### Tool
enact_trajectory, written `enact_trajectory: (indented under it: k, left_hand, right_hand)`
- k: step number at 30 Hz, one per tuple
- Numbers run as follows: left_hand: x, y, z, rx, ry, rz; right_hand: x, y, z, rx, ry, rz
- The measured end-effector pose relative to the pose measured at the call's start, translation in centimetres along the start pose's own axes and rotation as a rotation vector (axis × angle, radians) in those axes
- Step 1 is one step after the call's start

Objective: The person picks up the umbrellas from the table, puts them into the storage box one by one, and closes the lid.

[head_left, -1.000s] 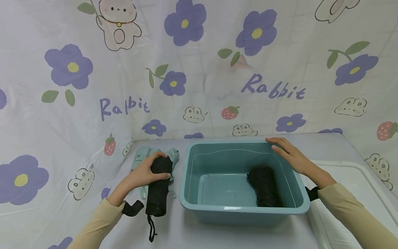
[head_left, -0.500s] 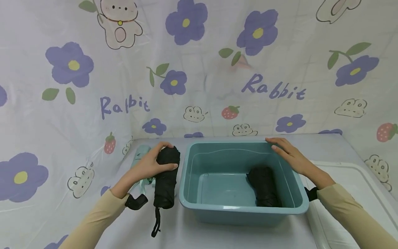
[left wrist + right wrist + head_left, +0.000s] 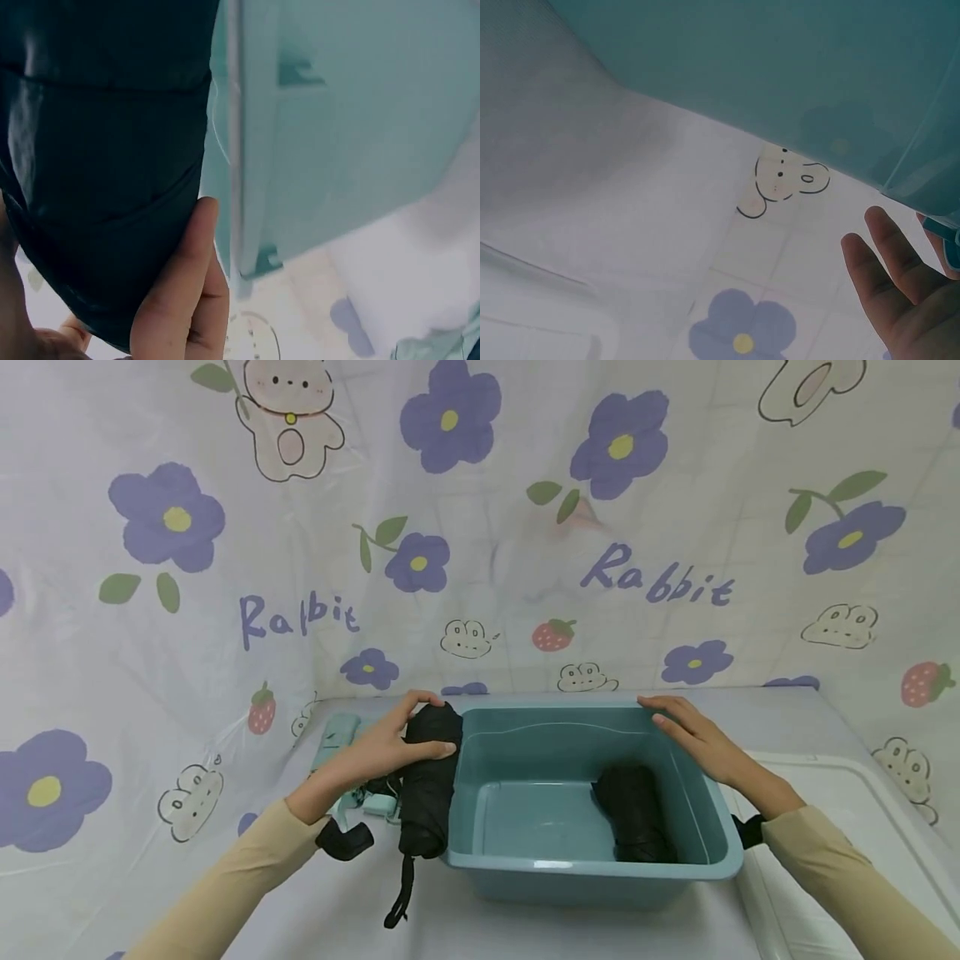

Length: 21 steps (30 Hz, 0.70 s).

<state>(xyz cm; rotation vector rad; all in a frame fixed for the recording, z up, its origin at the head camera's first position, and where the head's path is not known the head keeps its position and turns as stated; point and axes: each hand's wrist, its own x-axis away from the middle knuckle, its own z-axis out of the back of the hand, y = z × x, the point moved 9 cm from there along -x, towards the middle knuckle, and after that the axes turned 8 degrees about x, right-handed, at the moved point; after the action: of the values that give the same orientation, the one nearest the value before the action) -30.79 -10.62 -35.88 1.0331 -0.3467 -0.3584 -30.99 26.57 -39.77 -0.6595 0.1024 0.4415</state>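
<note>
My left hand [image 3: 401, 739] grips a black folded umbrella [image 3: 431, 802] near its upper end, thumb on one side and fingers on the other. The umbrella stands close along the left rim of a blue-green plastic bin [image 3: 585, 866], overlapping that rim in the head view, its wrist strap hanging toward me. The left wrist view shows the umbrella's dark fabric [image 3: 105, 150] beside the bin's outer wall [image 3: 352, 135]. Inside the bin, at the right, lies a second black folded bundle [image 3: 637, 814]. My right hand [image 3: 701, 739] rests on the bin's back right rim, fingers extended.
Pale green fabric items [image 3: 337, 739] lie left of the bin, partly hidden behind my left hand. A white lid-like panel [image 3: 840, 852] lies on the table to the right, under my right forearm. A flower-printed curtain [image 3: 480, 527] rises behind the table.
My left hand has carried the umbrella rightward, from over the pale green items to the bin's left rim. My right hand has stayed on the rim.
</note>
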Motion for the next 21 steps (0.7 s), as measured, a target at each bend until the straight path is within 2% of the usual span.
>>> enact_trajectory:
  k: [5, 10, 21]
  left_hand:
    - [-0.7, 1.0, -1.5, 0.061, -0.067, -0.004]
    - [-1.3, 1.3, -3.2, 0.145, -0.142, 0.054]
    - [-2.9, 2.0, -5.4, 0.2, -0.207, 0.1]
  right_hand:
    - [0.0, 0.1, 0.0, 0.003, 0.001, -0.006]
    - [0.0, 0.2, -0.1, 0.001, -0.001, -0.008]
    - [0.0, 0.3, -0.1, -0.009, 0.002, -0.005]
